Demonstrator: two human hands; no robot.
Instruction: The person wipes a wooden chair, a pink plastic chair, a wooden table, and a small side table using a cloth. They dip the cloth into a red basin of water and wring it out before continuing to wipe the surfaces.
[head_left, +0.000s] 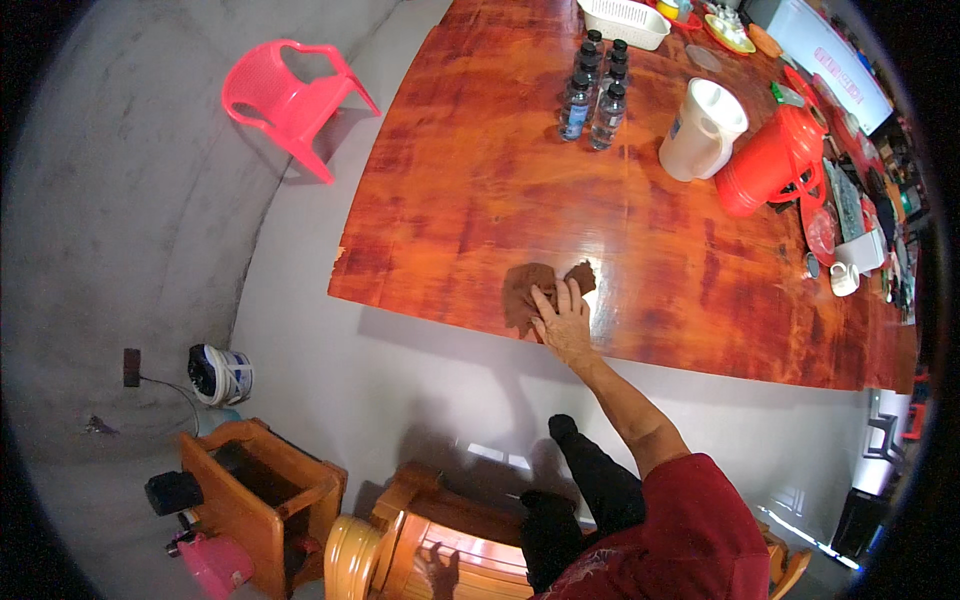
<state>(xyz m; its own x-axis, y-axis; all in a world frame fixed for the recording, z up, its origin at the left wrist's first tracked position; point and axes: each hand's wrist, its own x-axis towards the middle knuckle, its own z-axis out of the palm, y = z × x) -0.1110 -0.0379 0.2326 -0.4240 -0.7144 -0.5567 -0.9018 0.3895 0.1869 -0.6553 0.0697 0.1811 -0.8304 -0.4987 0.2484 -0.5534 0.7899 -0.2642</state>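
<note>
A crumpled brown cloth (527, 292) lies on the glossy reddish-brown wooden table (450, 200), close to its near edge. My right hand (566, 322) presses down on the cloth, its fingers spread over it and the arm stretched out from a dark red sleeve. Part of the cloth bunches up beyond the fingertips. Low in the view, my left hand (437, 570) appears over the wooden bench (480, 560), fingers apart and nothing visible in them; its forearm is out of view.
Several black-capped clear bottles (590, 95) stand toward the far side. Right of them are a whitish pitcher (703, 130), a red thermos (770, 160) and a white mug (845, 279). A pink chair (290, 95), a bucket (222, 375) and a wooden stand (260, 495) are at left.
</note>
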